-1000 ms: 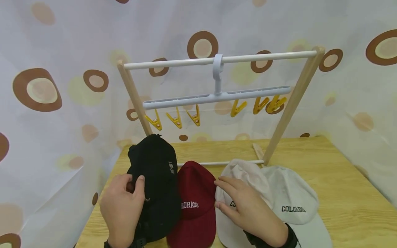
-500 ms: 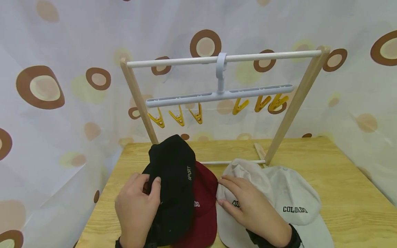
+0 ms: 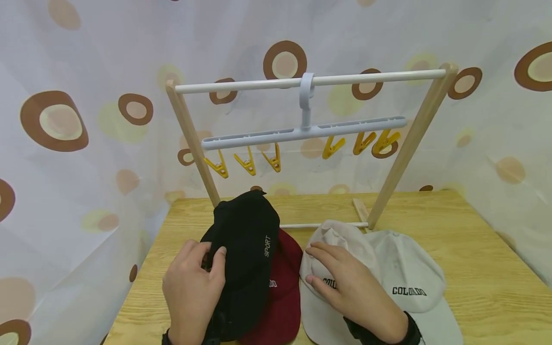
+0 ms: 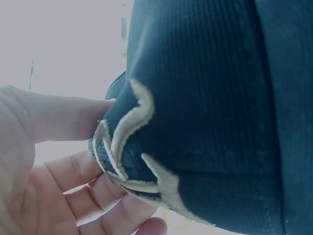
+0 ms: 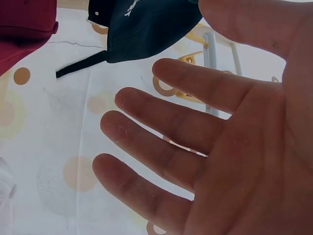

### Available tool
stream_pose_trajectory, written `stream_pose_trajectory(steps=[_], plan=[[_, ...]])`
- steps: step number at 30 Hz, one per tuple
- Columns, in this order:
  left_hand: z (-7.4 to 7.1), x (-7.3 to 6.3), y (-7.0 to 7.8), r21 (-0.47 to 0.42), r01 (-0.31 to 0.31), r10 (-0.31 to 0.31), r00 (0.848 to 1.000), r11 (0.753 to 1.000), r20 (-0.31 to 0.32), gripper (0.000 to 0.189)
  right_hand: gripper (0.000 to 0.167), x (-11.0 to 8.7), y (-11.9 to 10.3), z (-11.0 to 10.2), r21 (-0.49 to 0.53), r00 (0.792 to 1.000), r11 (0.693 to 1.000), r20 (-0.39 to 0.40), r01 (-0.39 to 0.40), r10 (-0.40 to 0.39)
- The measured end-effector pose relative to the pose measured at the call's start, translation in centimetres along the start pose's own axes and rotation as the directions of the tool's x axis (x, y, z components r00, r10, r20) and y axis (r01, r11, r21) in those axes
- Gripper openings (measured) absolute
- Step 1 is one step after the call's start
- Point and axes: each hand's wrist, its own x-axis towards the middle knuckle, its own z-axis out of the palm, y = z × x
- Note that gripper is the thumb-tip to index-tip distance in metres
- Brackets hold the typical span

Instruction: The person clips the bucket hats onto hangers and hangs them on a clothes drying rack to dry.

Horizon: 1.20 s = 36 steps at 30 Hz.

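Black cap point(image 3: 246, 258), at the red cap's point(image 3: 287, 287) ten o'clock and partly hiding it, is pinched by the left hand point(image 3: 194, 285); the right hand point(image 3: 351, 290), fingers spread, lies toward three. Step: seemingly raising the cap; next likely needs a second grip.

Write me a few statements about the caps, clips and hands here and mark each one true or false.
1. The left hand pinches the black SPORT cap. True.
2. In the head view, that cap partly covers the dark red cap. True.
3. The right hand grips the dark red cap. False: its fingers are outstretched and hold nothing.
4. Six yellow clips hang from the hanger. True.
5. The black SPORT cap is clipped to the hanger. False: no clip is on it.
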Motion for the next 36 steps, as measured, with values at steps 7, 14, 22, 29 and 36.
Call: stream_pose_trajectory(steps=[7, 14, 22, 29, 36], plan=[[0.0, 0.2, -0.2, 0.015, 0.016, -0.016, 1.000, 1.000, 0.006, 0.015, 0.047, 0.5, -0.4, 0.3, 0.008, 1.000, 1.000, -0.025, 0.013, -0.013], [0.6, 0.4, -0.6, 0.004, -0.039, 0.039, 0.999, 0.999, -0.027, 0.013, 0.048, 1.0, -1.1, 0.4, 0.009, 0.996, 1.000, -0.094, -0.001, 0.002], [0.6, 0.5, -1.2, 0.007, -0.040, 0.040, 0.999, 0.999, -0.017, 0.014, 0.053, 3.3, -2.9, 0.5, 0.066, 0.989, 0.998, -0.147, -0.004, 0.013], [0.7, 0.6, -1.7, 0.008, -0.057, 0.057, 0.998, 0.998, -0.015, 0.015, 0.054, 6.3, -4.4, 0.8, 0.079, 0.983, 0.996, -0.186, 0.029, -0.014], [0.9, 0.8, -2.0, 0.009, -0.062, 0.063, 0.998, 0.998, -0.010, 0.015, 0.050, 9.2, -5.8, 0.8, 0.072, 0.969, 0.993, -0.236, 0.093, -0.074]])
